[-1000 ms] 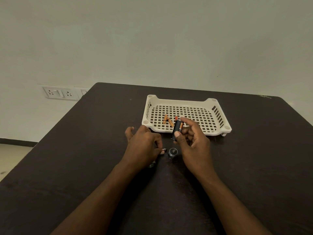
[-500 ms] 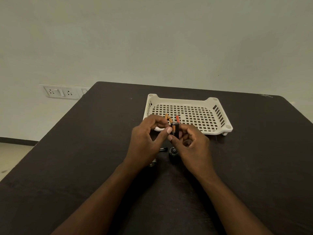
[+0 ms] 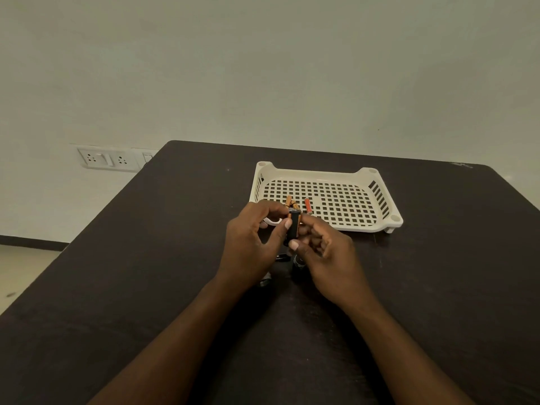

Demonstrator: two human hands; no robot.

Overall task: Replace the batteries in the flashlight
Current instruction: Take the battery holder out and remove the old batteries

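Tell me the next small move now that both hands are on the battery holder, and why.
Probably press the orange battery fully into the small black battery holder. Both the left hand and the right hand pinch it above the dark table, while loose orange batteries wait in the white perforated plastic tray.

Dark brown matte table (image 3: 146,287) fills lower frame; cream perforated plastic tray (image 3: 377,197) sits on its far half, grid floor, slotted side walls, round corner posts; plain off-white wall (image 3: 263,68) behind; white switch/socket plate (image 3: 108,159) on wall at left, just beside table's far-left corner; dark skirting strip (image 3: 32,242) w/ pale floor below, far left.
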